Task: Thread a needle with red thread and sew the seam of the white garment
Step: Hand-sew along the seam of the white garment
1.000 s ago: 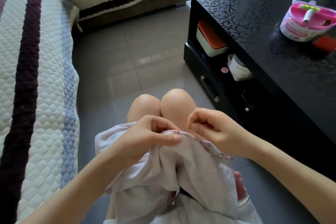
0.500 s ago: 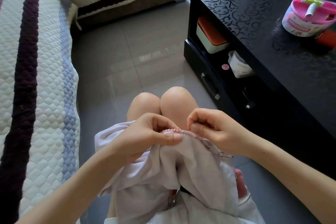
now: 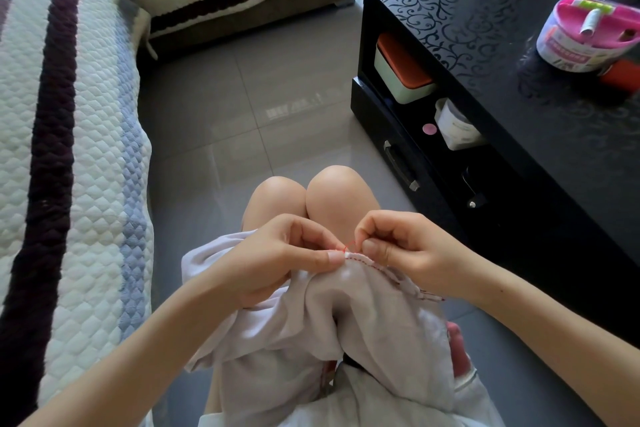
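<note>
Gripping seam (image 3: 362, 257), left hand (image 3: 277, 262), right hand (image 3: 412, 253) likely hiding needle

Soft daylight glares off floor tiles (image 3: 294, 107); edges bow

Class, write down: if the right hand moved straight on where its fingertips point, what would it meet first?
Probably the red thread loop, then the left hand pinching the seam; depth is hard to judge.

The garment (image 3: 349, 322) lies under the left hand (image 3: 277, 260) and right hand (image 3: 405, 253); a table (image 3: 519, 121) stands to their right, a sofa (image 3: 69, 149) to their left.
</note>
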